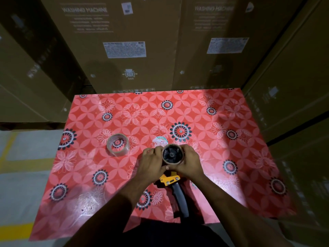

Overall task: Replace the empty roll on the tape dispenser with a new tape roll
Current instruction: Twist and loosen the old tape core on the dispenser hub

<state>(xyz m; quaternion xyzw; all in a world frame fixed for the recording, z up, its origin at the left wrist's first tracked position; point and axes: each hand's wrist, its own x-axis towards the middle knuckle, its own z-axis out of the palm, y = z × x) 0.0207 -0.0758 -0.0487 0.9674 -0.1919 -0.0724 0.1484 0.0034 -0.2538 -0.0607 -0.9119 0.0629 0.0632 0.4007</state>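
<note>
The tape dispenser (170, 180) lies on the red flowered table (231, 157), its yellow body and black handle (180, 198) pointing toward me. A brown empty roll (180, 149) sits on its black hub. My left hand (152, 160) and my right hand (189, 160) both grip this roll from either side, thumbs meeting below it. A new roll of clear tape (117, 144) lies flat on the table to the left, apart from my hands.
A small round sticker or disc (159, 140) lies just behind the dispenser. Tall cardboard boxes (124, 50) marked washing machine stand behind and to the right of the table. Grey floor with yellow lines (17, 163) shows at left.
</note>
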